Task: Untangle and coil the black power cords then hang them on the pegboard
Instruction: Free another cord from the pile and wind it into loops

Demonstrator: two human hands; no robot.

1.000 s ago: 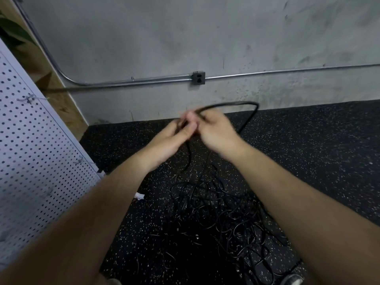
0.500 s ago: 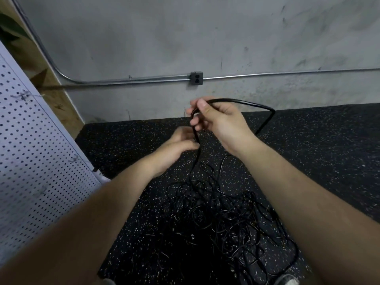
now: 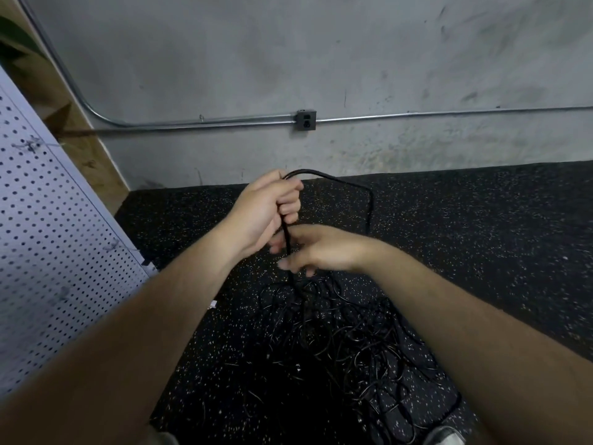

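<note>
Meanwhile the loop of cord (image 3: 371,210) had passed to the left hand (image 3: 266,210), which gripped it above the tangle (image 3: 337,332) on the floor (image 3: 481,252), while the right hand (image 3: 317,252) dropped lower, its hold unclear; coiling seemed just started.

The cords (image 3: 337,332) are showing a smooth black plastic jacket with a faint sheen, and the floor (image 3: 481,236) is looking like matt black rubber flecked with pale specks. The wall (image 3: 288,59) is showing rough, mottled grey concrete, the conduit (image 3: 449,113) is gleaming dully as bare metal, and the pegboard (image 3: 48,252) is looking matt white.
</note>
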